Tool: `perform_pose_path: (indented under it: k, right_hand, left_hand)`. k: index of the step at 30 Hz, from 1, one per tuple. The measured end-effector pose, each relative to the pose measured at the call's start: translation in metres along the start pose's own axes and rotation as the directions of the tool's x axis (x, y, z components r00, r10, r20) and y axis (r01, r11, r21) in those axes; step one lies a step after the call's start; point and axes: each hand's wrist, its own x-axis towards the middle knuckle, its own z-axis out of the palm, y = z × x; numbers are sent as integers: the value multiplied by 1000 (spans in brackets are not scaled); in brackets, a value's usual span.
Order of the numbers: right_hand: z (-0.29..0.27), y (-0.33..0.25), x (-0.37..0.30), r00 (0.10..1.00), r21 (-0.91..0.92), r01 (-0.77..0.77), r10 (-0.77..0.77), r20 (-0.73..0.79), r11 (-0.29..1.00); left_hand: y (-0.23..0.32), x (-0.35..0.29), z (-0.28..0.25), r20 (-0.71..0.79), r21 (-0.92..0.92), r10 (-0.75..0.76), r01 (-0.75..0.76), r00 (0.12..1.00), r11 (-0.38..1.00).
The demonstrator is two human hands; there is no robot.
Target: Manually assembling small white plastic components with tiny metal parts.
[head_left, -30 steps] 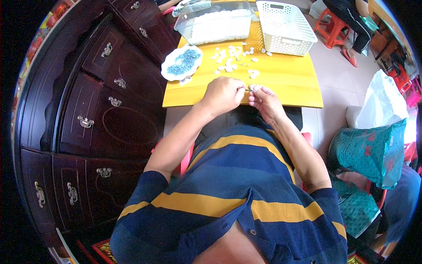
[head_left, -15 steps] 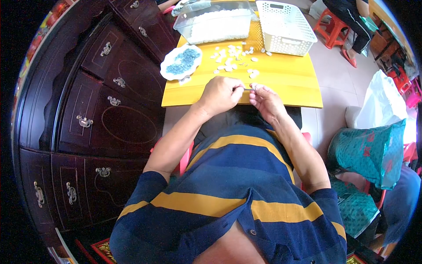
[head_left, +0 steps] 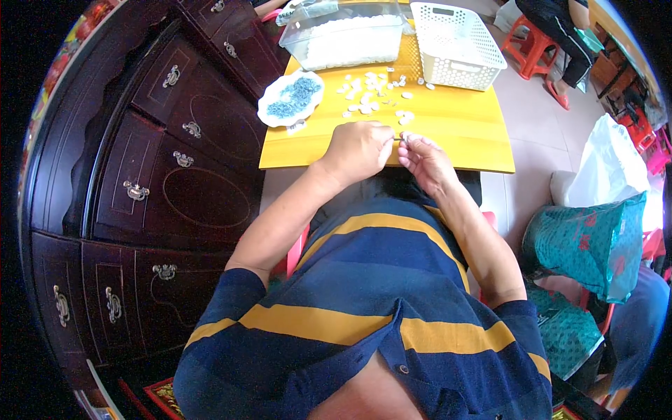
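Note:
Above the near edge of the yellow table [head_left: 462, 143], my two hands meet with their fingertips close together. My left hand [head_left: 357, 150] is closed in a pinch on a thin dark rod [head_left: 397, 139], only a short length of which shows between the hands. Between thumb and fingers, my right hand [head_left: 428, 162] grips a small white piece [head_left: 405, 135] at the rod's other end. Just beyond lie several loose small white pieces [head_left: 365, 109]. A white scalloped dish [head_left: 275, 119] at the left holds a heap of small bluish bits [head_left: 297, 94], too fine to name.
At the table's back stand a clear plastic bin [head_left: 297, 52] of white pieces and a white perforated basket [head_left: 458, 70]. Dark wooden drawers [head_left: 150, 161] line the left. Teal bags [head_left: 588, 241] sit at the right. Another person [head_left: 560, 35] sits beyond, by a red stool [head_left: 525, 52].
My left hand has shifted slightly right and closer to my right hand, so less of the thin rod shows between them. My right hand has stayed nearly in place.

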Motion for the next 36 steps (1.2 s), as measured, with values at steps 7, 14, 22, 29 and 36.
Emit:
perform_pose_path:
  k: [7, 14, 22, 29, 36]
  right_hand:
    - [-4, 1, 1, 1000, -25, 4, -4, 2, 1000]
    - [-6, 3, 3, 1000, -34, -1, 1, -2, 999]
    - [-1, -4, 1, 999, 11, -36, 36, -9, 999]
    - [-2, -5, 1, 1000, 20, -26, 26, 17, 999]
    - [-2, -4, 1, 1000, 14, -23, 23, 10, 1000]
  left_hand:
    - [-3, -4, 12, -92, -58, 54, -59, 994, 997]
    - [-7, 0, -3, 50, -237, -5, 17, 999, 971]
    - [-1, 1, -7, 0, -240, -92, 89, 996, 967]
    - [-3, 2, -6, -33, -201, -94, 85, 995, 976]
    - [-2, 2, -3, -1, -201, -107, 104, 994, 974]
